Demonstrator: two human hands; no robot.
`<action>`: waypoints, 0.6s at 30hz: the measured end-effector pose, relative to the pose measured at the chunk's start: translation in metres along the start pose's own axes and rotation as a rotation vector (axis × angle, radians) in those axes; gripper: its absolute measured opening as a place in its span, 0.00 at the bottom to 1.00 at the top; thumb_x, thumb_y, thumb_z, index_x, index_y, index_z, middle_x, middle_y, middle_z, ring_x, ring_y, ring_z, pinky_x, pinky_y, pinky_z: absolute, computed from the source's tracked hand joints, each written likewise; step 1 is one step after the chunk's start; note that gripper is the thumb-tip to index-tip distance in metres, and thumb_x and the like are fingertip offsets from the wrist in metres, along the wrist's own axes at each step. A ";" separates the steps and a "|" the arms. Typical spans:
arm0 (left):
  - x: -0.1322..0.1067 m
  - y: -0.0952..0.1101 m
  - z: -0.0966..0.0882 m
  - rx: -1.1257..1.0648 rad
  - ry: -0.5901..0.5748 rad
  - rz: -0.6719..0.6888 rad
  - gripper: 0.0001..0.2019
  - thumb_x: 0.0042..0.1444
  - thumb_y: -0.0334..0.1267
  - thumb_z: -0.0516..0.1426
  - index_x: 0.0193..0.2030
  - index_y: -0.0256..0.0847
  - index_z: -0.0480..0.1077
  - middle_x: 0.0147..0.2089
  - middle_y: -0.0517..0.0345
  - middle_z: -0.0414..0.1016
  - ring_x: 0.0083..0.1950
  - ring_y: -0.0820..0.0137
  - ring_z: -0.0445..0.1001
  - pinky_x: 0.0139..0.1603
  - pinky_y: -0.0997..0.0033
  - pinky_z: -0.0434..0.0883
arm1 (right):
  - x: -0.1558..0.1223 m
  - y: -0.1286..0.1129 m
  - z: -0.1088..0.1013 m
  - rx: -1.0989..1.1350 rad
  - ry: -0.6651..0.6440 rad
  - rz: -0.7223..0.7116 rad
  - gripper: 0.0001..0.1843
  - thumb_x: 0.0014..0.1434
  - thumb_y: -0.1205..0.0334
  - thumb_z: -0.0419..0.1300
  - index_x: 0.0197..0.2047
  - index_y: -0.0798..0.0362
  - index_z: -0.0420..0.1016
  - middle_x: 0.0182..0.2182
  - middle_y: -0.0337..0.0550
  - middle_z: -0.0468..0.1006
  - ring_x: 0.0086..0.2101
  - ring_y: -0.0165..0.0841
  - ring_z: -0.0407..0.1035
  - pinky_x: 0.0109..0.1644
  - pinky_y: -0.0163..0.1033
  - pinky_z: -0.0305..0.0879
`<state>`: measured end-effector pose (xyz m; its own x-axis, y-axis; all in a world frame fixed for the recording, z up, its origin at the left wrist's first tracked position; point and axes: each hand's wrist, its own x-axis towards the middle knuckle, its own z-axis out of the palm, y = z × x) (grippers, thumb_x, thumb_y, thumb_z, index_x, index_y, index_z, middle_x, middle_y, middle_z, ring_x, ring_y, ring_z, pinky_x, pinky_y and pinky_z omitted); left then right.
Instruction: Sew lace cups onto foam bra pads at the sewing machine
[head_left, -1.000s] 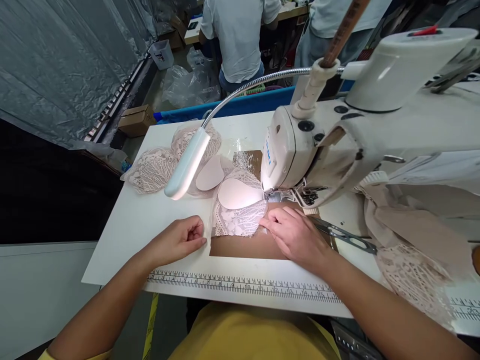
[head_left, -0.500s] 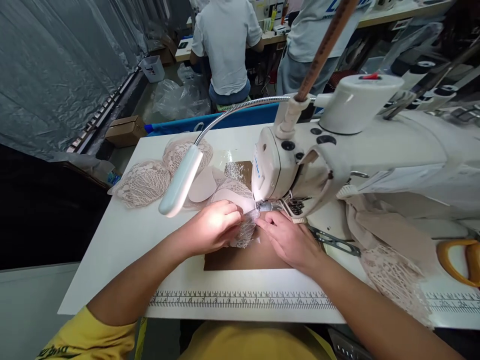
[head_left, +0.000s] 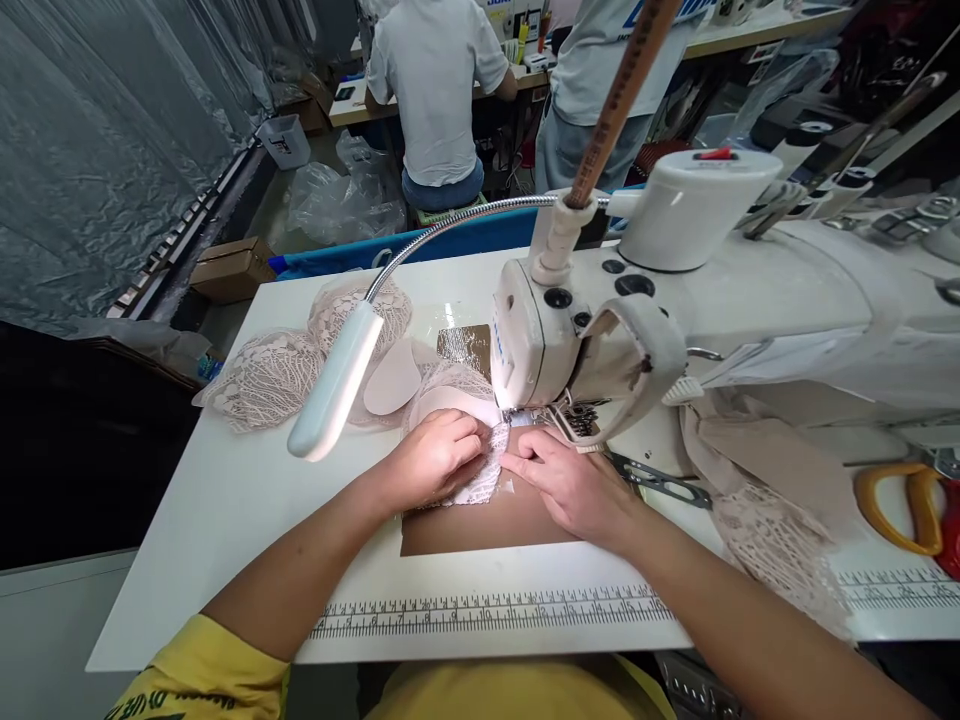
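Note:
Under the head of a white sewing machine (head_left: 525,340) lies beige lace fabric (head_left: 486,478) with a smooth cup-shaped edge, brightly lit near the needle. My left hand (head_left: 435,455) is closed on this lace from the left, fingers bent; its fingertips are partly hidden. From the right, my right hand (head_left: 577,485) has its fingertips at the edge of the lace, just in front of the presser foot (head_left: 517,416). A brown sheet (head_left: 480,530) lies beneath the fabric and my hands.
More lace cups (head_left: 262,375) lie to the left, under a lamp (head_left: 337,380) on a bendy neck. At right are another lace piece (head_left: 772,520) and orange-handled scissors (head_left: 896,505). A printed ruler (head_left: 487,612) runs along the front edge. Two people (head_left: 435,90) are beyond the table.
The lace in front of the needle lies flatter and shows more of its lower edge. Both hands stay close to it. The whole view has shifted slightly.

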<state>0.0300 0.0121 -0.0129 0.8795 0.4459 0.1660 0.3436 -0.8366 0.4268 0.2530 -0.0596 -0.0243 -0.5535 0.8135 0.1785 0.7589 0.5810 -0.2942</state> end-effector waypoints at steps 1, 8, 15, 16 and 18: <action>0.000 0.001 0.001 -0.018 0.021 -0.025 0.10 0.64 0.35 0.49 0.38 0.36 0.71 0.42 0.45 0.74 0.45 0.63 0.70 0.46 0.62 0.68 | 0.000 0.000 0.001 -0.003 -0.001 0.009 0.28 0.54 0.77 0.49 0.54 0.49 0.72 0.35 0.45 0.71 0.38 0.36 0.60 0.37 0.37 0.54; 0.002 0.002 -0.002 -0.121 0.047 -0.082 0.08 0.63 0.33 0.49 0.37 0.37 0.68 0.40 0.47 0.73 0.45 0.64 0.70 0.47 0.65 0.67 | 0.004 -0.005 0.002 -0.068 -0.002 0.080 0.27 0.54 0.77 0.49 0.55 0.52 0.71 0.38 0.46 0.73 0.35 0.35 0.61 0.36 0.38 0.53; 0.000 -0.001 0.001 0.070 -0.002 0.077 0.15 0.64 0.36 0.48 0.54 0.35 0.67 0.57 0.46 0.70 0.52 0.61 0.68 0.53 0.60 0.66 | 0.005 -0.006 -0.001 -0.129 0.034 0.103 0.24 0.52 0.78 0.51 0.50 0.53 0.74 0.34 0.43 0.73 0.31 0.32 0.58 0.34 0.37 0.50; 0.000 -0.002 0.002 0.110 -0.008 0.106 0.17 0.65 0.36 0.48 0.57 0.35 0.66 0.59 0.46 0.69 0.53 0.60 0.68 0.53 0.60 0.66 | 0.004 -0.006 -0.001 -0.135 0.041 0.100 0.24 0.52 0.78 0.51 0.49 0.53 0.75 0.34 0.43 0.73 0.31 0.32 0.58 0.34 0.37 0.50; -0.001 -0.003 0.004 0.158 -0.020 0.145 0.19 0.65 0.37 0.48 0.60 0.35 0.64 0.61 0.46 0.69 0.54 0.60 0.67 0.54 0.59 0.66 | 0.003 -0.006 -0.002 -0.146 0.057 0.096 0.22 0.52 0.78 0.51 0.46 0.53 0.76 0.33 0.43 0.73 0.31 0.33 0.58 0.34 0.38 0.49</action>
<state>0.0296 0.0135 -0.0180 0.9294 0.3119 0.1971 0.2586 -0.9317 0.2549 0.2470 -0.0608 -0.0203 -0.4594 0.8630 0.2104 0.8512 0.4954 -0.1734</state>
